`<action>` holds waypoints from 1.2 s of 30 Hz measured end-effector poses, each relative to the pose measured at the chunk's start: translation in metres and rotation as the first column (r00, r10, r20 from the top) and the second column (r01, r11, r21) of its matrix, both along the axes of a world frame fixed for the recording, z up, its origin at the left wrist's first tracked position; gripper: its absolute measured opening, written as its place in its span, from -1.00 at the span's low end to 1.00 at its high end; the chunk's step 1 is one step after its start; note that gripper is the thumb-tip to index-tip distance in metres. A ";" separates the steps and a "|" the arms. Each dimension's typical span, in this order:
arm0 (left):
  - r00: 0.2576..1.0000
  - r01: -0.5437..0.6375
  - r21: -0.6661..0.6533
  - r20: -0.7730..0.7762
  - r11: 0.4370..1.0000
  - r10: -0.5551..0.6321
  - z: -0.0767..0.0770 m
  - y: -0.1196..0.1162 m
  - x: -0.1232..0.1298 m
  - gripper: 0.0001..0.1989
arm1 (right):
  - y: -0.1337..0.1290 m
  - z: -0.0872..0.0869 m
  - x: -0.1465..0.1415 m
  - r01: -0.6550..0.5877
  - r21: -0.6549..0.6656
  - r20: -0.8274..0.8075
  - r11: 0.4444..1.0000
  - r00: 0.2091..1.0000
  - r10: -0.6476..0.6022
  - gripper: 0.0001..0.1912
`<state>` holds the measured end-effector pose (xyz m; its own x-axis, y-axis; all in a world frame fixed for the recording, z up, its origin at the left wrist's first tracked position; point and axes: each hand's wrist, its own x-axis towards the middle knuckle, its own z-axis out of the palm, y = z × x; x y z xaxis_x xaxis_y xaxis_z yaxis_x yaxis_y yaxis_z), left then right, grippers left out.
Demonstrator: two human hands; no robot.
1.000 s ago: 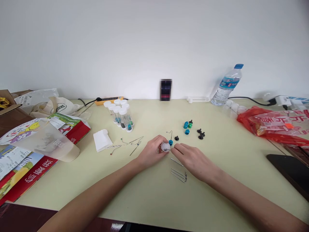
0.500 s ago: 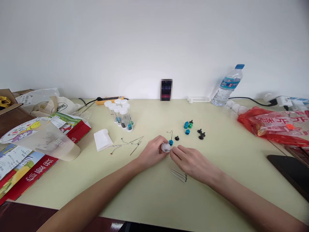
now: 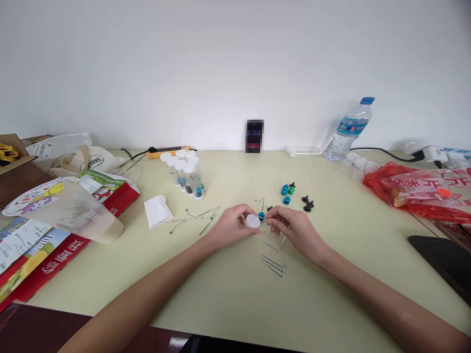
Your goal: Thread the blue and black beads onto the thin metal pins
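Observation:
My left hand point(image 3: 235, 224) is closed around a small container with a round white cap point(image 3: 252, 221); its body is mostly hidden by the fingers. Just right of the cap, my right hand point(image 3: 285, 226) pinches a thin, light-coloured piece too small to make out. A blue part with a bent wire point(image 3: 261, 215) stands upright behind the two hands. Under the right hand lies a bent metal rod point(image 3: 271, 245), and nearer to me are several similar rods point(image 3: 274, 266). A black knob-like piece point(image 3: 270, 209) is partly covered by the right fingers.
Capped clear tubes point(image 3: 189, 169) stand at the back left, near thin wire tools point(image 3: 209, 215) and a white packet point(image 3: 158, 212). Blue and green parts point(image 3: 286, 199) and black pieces point(image 3: 308, 206) lie right. A water bottle point(image 3: 348, 131) leans on the wall; a plastic cup point(image 3: 99, 220) lies left.
My right hand has shifted up and slightly away from the cap, uncovering a bent rod below it. The white cap has turned so its flat top shows more.

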<state>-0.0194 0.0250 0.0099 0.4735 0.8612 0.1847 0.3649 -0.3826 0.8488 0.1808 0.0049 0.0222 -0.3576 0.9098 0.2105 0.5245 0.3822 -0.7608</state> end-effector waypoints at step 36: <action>0.936 0.145 -0.258 0.349 0.955 -0.048 0.041 -0.022 -0.005 -0.70 | -0.031 0.032 -0.003 0.185 0.181 -0.379 0.966 0.919 -0.105 -0.88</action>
